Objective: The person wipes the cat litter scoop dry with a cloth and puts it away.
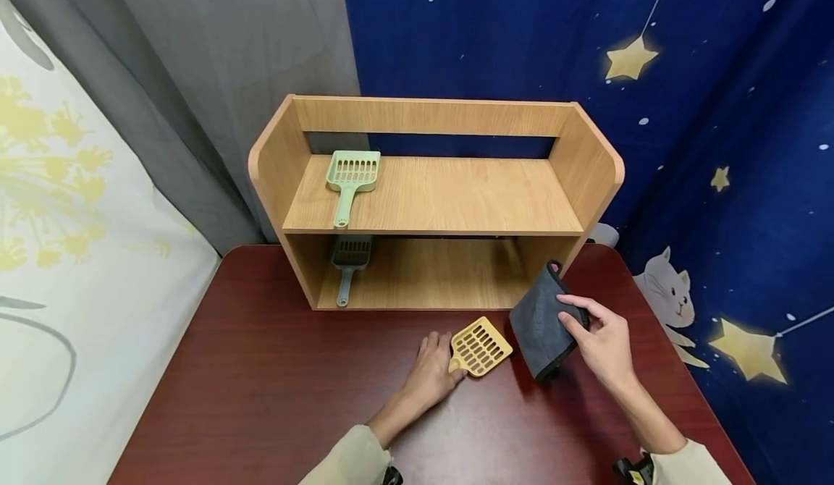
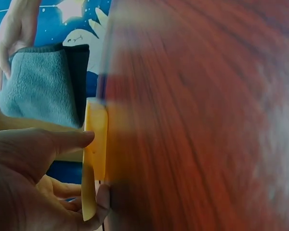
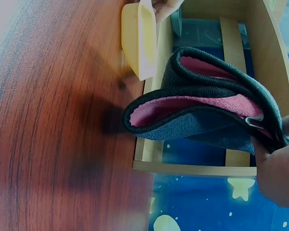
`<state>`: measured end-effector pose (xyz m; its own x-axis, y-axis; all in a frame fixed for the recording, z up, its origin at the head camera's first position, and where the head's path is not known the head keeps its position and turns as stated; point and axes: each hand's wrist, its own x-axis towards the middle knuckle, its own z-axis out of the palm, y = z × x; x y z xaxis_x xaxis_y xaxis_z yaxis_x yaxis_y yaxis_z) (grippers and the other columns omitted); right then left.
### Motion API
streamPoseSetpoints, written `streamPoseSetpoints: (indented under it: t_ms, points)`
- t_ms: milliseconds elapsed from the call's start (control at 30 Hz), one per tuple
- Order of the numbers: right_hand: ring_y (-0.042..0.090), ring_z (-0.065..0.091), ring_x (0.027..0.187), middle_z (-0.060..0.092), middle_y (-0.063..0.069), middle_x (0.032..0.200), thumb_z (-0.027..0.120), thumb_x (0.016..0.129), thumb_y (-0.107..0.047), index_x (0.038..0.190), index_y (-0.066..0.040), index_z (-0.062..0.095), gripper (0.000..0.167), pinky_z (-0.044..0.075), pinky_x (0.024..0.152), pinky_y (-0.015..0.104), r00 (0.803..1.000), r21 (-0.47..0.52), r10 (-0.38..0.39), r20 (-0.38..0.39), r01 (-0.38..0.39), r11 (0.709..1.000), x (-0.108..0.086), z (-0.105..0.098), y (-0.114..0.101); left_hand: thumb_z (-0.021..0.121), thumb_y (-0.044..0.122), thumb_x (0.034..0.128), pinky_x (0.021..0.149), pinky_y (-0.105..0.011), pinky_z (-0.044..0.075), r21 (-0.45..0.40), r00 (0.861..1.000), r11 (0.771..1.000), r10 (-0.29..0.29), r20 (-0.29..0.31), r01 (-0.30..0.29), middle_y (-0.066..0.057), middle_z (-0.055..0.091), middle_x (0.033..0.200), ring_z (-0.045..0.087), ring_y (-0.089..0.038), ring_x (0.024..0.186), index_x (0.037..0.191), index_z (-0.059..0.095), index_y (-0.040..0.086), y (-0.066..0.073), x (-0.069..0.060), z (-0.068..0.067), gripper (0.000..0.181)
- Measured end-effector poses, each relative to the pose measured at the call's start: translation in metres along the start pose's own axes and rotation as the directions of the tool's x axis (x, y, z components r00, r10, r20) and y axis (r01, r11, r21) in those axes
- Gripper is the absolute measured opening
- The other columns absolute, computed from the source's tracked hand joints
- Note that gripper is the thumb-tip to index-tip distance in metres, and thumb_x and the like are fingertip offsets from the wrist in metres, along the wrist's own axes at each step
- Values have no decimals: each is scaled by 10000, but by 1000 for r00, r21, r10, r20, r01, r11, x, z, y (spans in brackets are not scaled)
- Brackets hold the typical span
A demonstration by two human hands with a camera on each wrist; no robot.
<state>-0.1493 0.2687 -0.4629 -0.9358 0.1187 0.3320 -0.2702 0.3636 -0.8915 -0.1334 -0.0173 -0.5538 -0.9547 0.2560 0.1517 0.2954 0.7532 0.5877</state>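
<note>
A yellow slotted litter scoop (image 1: 481, 347) is low over the table in front of the shelf. My left hand (image 1: 431, 370) grips its handle, thumb on one side and fingers on the other in the left wrist view. To the right, my right hand (image 1: 601, 338) pinches a folded cloth (image 1: 544, 323) by one edge and holds it above the table. The cloth is grey outside; pink inner layers and black edging show in the right wrist view. Cloth and scoop are apart.
A two-tier wooden shelf (image 1: 433, 233) stands at the back of the dark red table (image 1: 274, 384). On its upper tier lies a green litter scoop (image 1: 352, 174); a grey-blue litter scoop (image 1: 346, 287) is on the lower tier's left. Curtains (image 1: 482, 29) hang behind.
</note>
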Motion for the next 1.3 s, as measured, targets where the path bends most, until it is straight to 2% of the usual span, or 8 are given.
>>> streamPoseSetpoints:
  t_ms: [233,467,633,700,833,1100,1167,1300]
  points:
    - [36,553,575,734,-67,963,780,920,51,1178,-15,785,267,520,593,165,1000,-45,-10,-7,10,999,1,-1,2,897,135,841,968,-435,508,22,999,1000,-12,33,11,-141,668,1084,623,-299,1030,1171,683,-52,-5,1,-4,436]
    - [11,585,620,731,-87,988,783,918,53,1177,-3,783,266,535,621,158,999,-28,-32,-7,32,999,1,-1,0,868,169,886,883,-469,568,66,996,996,-59,66,54,-171,727,1134,698,-317,1052,1152,725,-10,-4,3,-8,351]
    - [-24,362,474,628,-73,790,784,895,91,1171,33,769,282,398,470,192,996,-39,-86,-11,86,996,-1,-3,4,843,220,916,691,-414,558,98,993,992,-89,81,81,-96,754,1111,715,-232,903,1180,735,53,-7,3,-11,331]
    - [-19,290,454,591,-60,749,781,893,101,1168,30,769,284,352,440,232,995,-35,-98,-13,97,995,-1,-4,5,838,213,919,617,-372,508,86,994,994,-78,78,71,-54,752,1034,665,-172,795,1177,734,63,-9,3,-13,316]
    - [-11,341,467,680,-48,884,774,906,91,1164,-1,779,275,389,461,224,994,-24,-109,-5,109,994,0,-4,5,827,203,928,574,-329,461,55,997,998,-45,69,41,-27,744,964,592,-122,717,1192,729,62,-14,4,-18,315]
    - [3,518,559,716,-95,1065,768,911,92,1205,16,758,303,478,546,155,987,-23,-155,34,156,988,8,-5,2,833,223,927,654,-424,562,62,998,997,37,57,-40,-96,780,1082,745,-276,881,1168,728,73,-16,3,-41,303]
    - [5,464,519,709,-87,1049,770,914,81,1212,9,757,307,445,513,164,988,-28,-151,43,152,988,10,-5,1,834,224,925,661,-430,567,70,996,995,61,61,-65,-106,781,1114,750,-280,899,1156,732,80,-16,2,-47,291]
    - [11,561,599,709,-55,1074,781,922,49,1245,-12,750,330,503,574,159,987,-27,-136,89,139,990,14,-3,0,819,227,940,643,-386,551,75,992,992,94,86,-101,-103,776,1130,719,-203,858,1167,744,82,-15,3,-57,279]
